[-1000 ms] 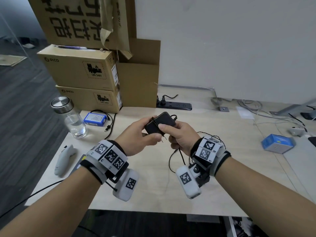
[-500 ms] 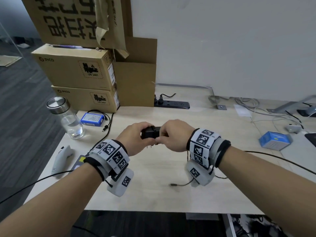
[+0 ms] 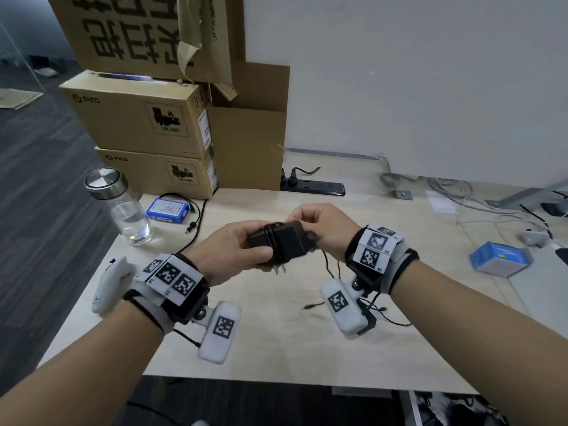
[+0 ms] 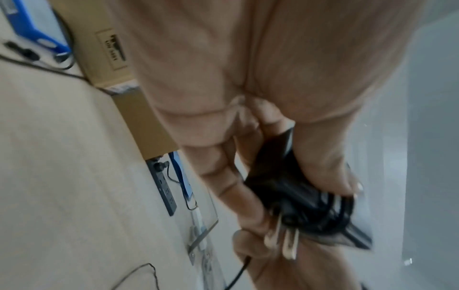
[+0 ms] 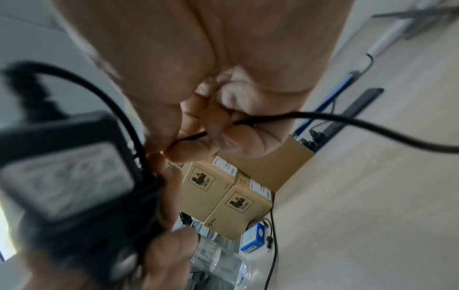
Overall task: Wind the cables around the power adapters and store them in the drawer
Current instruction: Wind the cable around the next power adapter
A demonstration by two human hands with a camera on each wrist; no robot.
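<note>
A black power adapter (image 3: 285, 241) (image 4: 295, 188) (image 5: 64, 176) with metal prongs pointing down is held above the middle of the desk. My left hand (image 3: 233, 250) (image 4: 248, 157) grips its left end, over several turns of thin black cable wound around it. My right hand (image 3: 319, 222) (image 5: 211, 121) sits just right of the adapter and pinches the cable (image 5: 347, 121) between thumb and fingers. The loose cable (image 3: 332, 272) hangs down to the desk, its plug end (image 3: 310, 306) lying between my wrists. No drawer is in view.
Stacked cardboard boxes (image 3: 144, 133) stand at the back left, with a glass bottle (image 3: 123, 207) and a blue battery pack (image 3: 167, 209) in front. A black power strip (image 3: 316, 186) lies by the wall. A blue box (image 3: 499, 259) and loose wires lie right; a white controller (image 3: 107, 287) lies left.
The adapter went from mostly hidden between both hands to showing with more cable turns on it. My right hand lifted and moved back over the adapter, carrying the cable.
</note>
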